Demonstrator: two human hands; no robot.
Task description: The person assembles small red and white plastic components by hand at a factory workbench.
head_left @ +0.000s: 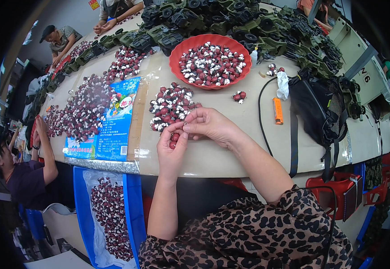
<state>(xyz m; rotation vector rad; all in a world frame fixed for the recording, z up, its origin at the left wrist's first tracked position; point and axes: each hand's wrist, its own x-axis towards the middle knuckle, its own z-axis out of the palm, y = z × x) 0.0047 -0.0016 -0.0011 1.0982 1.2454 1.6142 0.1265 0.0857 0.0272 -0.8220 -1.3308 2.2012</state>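
Left hand (171,148): fingers curled, narrow, about a red piece (173,145) that shows between thumb and forefinger. Right hand (213,127): thumb and fingertips pinched close at the left hand's tips; what they grip (if anything) is too small to tell. Both hands are over the near part of the table (244,157), at the near edge of a pile (170,103) of red and white pieces.

Beyond the pile stands a red bowl (175,67), scalloped at the rim and well filled with like pieces. A small cluster (239,96) lies apart, right of the pile. Further right: an orange box (278,111) and a black bag (314,112). To the left, more pieces partly cover a blue sheet (132,96); below it, a blue crate (133,210) holds others. Green toy vehicles (195,22) are heaped behind the bowl.
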